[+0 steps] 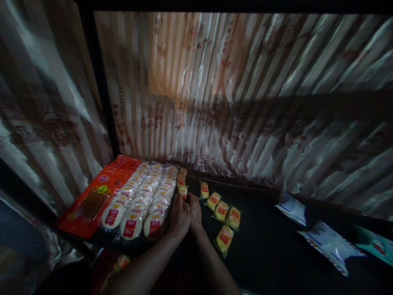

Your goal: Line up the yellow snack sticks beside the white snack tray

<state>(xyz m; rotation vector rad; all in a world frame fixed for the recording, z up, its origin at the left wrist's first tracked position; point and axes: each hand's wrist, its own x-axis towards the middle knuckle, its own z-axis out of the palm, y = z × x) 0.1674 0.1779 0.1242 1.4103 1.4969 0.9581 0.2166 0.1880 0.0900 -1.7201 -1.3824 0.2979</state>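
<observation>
Two bare forearms (147,262) reach up to where the left hand (180,219) and the right hand (195,211) meet, side by side, over the dark shelf (260,250). Fingers of the left hand are drawn in narrow on the near end of a small yellow packet (183,190); those of the right are curled close against them, and I cannot tell in this gloom whether they pinch it too. Just beyond the fingers stand more yellow packets in line (182,176). To their left run columns of round white crackers (132,223), then orange packs (92,200). To their right lie loose yellow packets (221,211), scattered, and well beyond those some silvery bags (331,246) and a green bag (376,243).

My reading is that the step in hand is squaring this packet up with the line beyond it. The next move would call for a light push away from the body, keeping clear of the crackers beside it, then letting go.
</observation>
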